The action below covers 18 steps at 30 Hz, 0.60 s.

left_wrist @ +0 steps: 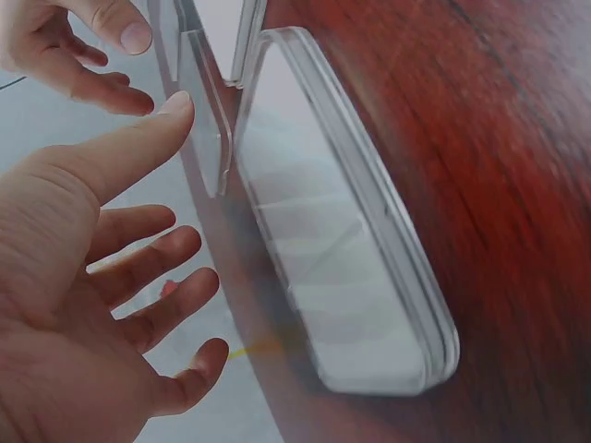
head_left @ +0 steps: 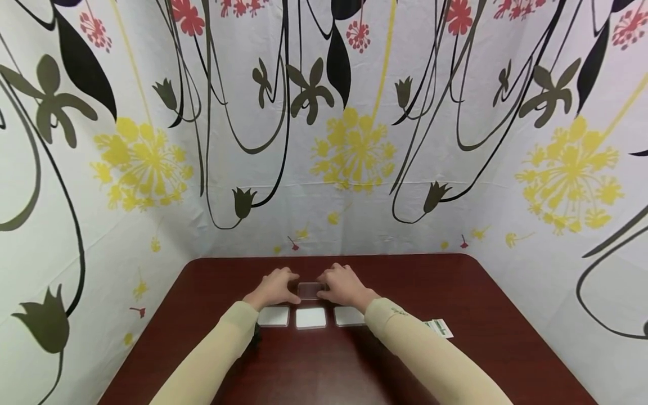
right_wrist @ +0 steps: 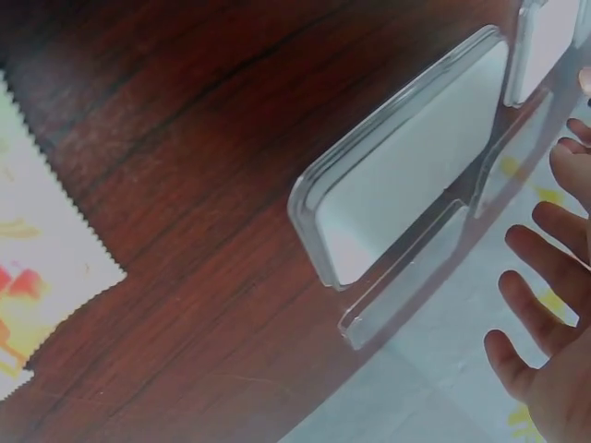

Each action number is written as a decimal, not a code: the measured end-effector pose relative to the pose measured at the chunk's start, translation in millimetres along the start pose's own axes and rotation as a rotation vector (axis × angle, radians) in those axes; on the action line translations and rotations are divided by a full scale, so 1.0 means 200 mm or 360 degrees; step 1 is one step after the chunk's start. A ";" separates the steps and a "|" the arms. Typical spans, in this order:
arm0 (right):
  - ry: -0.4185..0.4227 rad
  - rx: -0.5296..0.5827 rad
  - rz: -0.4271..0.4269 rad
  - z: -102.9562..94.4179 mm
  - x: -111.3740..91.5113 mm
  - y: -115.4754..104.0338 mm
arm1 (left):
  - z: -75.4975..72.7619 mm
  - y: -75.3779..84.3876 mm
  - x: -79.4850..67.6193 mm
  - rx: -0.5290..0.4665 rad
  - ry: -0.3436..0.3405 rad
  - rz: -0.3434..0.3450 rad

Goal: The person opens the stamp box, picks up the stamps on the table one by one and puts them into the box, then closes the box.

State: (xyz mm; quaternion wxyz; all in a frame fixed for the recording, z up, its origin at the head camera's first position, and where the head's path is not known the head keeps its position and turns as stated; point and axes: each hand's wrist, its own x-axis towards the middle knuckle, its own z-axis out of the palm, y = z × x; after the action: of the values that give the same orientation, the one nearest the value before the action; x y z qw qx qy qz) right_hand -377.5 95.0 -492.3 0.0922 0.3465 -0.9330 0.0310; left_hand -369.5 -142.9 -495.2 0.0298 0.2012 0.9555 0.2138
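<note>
Both hands are over the far part of the table, one on each side of a clear, shallow plastic lid (head_left: 310,291). My left hand (head_left: 277,286) has its fingers spread apart, and its thumb tip overlaps a clear lid's edge (left_wrist: 220,152) in the left wrist view. Opposite it, my right hand (head_left: 342,286) is loosely spread, with its thumb by the lid's right edge. Nearer to me, three clear cases with white faces stand in a row: a left one (head_left: 274,316), a middle one (head_left: 311,319) and a right one (head_left: 348,316), partly covered by the right wrist.
Another clear lid (right_wrist: 406,286) lies behind the right case in the right wrist view. A printed packet with zigzag edges (head_left: 440,328) lies beside the right forearm. The dark red table (head_left: 304,365) ends at a flower-patterned curtain (head_left: 283,236).
</note>
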 end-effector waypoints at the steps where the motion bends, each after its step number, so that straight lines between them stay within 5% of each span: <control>1: 0.0011 -0.0001 0.0000 0.00 0.00 0.00 | -0.01 0.00 -0.01 0.0005 0.0003 0.0006; 18: 0.0082 0.0071 -0.0059 -0.05 -0.04 -0.08 | -0.10 -0.07 -0.19 0.0030 0.0028 0.0029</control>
State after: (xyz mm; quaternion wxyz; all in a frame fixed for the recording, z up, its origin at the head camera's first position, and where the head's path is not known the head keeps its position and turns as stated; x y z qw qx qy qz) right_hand -360.5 88.8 -484.9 0.1090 0.3646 -0.9229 0.0590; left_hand -342.0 -177.7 -484.3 0.0176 0.2082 0.9558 0.2068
